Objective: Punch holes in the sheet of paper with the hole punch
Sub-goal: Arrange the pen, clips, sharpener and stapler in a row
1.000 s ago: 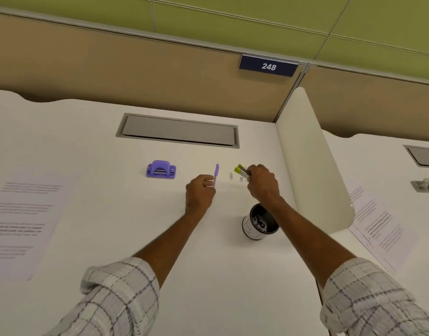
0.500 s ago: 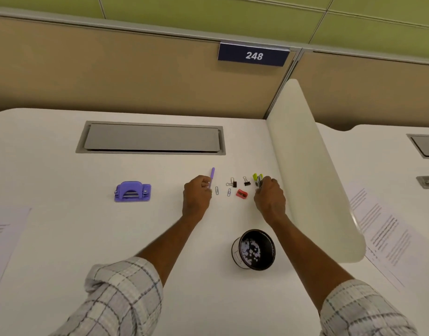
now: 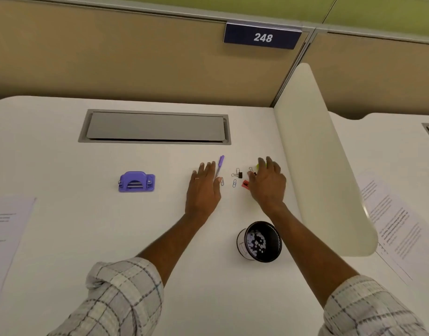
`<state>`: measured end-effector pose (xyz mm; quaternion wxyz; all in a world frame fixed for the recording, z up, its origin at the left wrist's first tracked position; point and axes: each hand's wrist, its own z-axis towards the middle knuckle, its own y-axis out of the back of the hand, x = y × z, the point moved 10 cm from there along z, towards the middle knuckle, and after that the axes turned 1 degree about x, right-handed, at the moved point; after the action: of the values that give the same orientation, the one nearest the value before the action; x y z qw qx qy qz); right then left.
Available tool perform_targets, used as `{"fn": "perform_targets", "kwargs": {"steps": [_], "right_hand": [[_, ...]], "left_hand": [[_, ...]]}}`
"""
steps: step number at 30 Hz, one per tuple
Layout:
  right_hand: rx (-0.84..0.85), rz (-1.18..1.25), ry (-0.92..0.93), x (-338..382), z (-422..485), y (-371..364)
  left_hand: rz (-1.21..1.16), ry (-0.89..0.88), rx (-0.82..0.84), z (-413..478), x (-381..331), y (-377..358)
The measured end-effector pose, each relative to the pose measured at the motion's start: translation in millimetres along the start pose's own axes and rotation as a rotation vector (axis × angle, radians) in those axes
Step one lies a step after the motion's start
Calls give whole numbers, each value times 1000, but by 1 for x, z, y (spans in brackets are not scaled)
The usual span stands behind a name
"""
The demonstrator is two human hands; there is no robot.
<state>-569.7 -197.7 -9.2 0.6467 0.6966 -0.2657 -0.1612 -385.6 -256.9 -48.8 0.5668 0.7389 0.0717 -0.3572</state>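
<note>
At the middle of the white desk both hands lie among small stationery, not on the task's things. The left hand is flat, its fingers straight and a little spread, with a purple pen along its one o'clock edge; whether a finger touches the pen I cannot tell. The right hand hangs with relaxed, loosely parted fingers and holds nothing, a yellow highlighter peeping out at its eleven o'clock. Between the hands lie two paper clips, a black binder clip and a red sharpener. A black pen cup stands at six o'clock from the right hand.

The purple hole punch sits untouched at nine o'clock from the left hand, well apart from it. The sheet of paper lies flat at eight o'clock from the punch, cut off by the view's left edge and not touching the punch.

I judge the punching not yet begun: this is clearing or setting out. Next, the two must be brought together, probably by the left hand reaching to nine o'clock, then the sheet's edge slid squarely into the punch's slot before the lever is pressed.
</note>
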Motion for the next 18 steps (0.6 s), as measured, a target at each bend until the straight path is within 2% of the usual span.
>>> {"fn": "perform_targets", "kwargs": {"steps": [3, 7, 18], "right_hand": [[88, 104, 111, 32, -7, -5], [204, 269, 215, 74, -27, -11], [195, 127, 396, 169, -126, -25]], "left_hand": [[237, -25, 85, -11, 9, 0], [325, -32, 126, -29, 26, 15], [363, 75, -1, -114, 100, 90]]}}
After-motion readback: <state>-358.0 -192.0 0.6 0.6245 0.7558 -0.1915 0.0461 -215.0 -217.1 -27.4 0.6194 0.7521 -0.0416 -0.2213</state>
